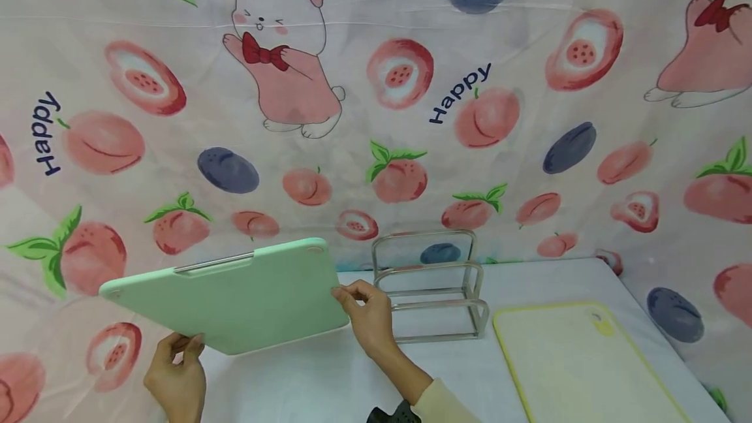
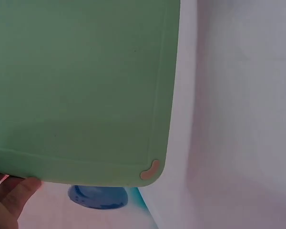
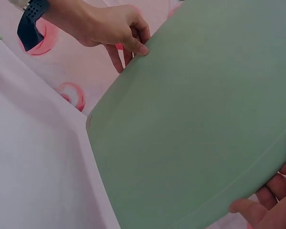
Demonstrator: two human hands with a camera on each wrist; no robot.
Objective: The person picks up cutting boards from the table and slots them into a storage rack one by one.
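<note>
A mint-green cutting board [image 1: 235,296] with a slot handle hangs tilted above the table, held at two edges. My left hand [image 1: 183,346] grips its near left edge; the thumb tip shows under the board [image 2: 86,86] in the left wrist view [image 2: 12,193]. My right hand [image 1: 348,297] pinches the right edge, next to the wire rack. In the right wrist view the board [image 3: 195,124] fills the frame, with the right hand's fingertips [image 3: 264,207] curled at its lower edge and the left hand [image 3: 126,36] on the far edge.
A metal wire rack [image 1: 433,292] with upright loops stands on the white table [image 1: 329,384] just right of the board. A pale yellow cutting board [image 1: 578,364] lies flat at the right. A fruit-and-rabbit printed cloth [image 1: 411,116] hangs behind.
</note>
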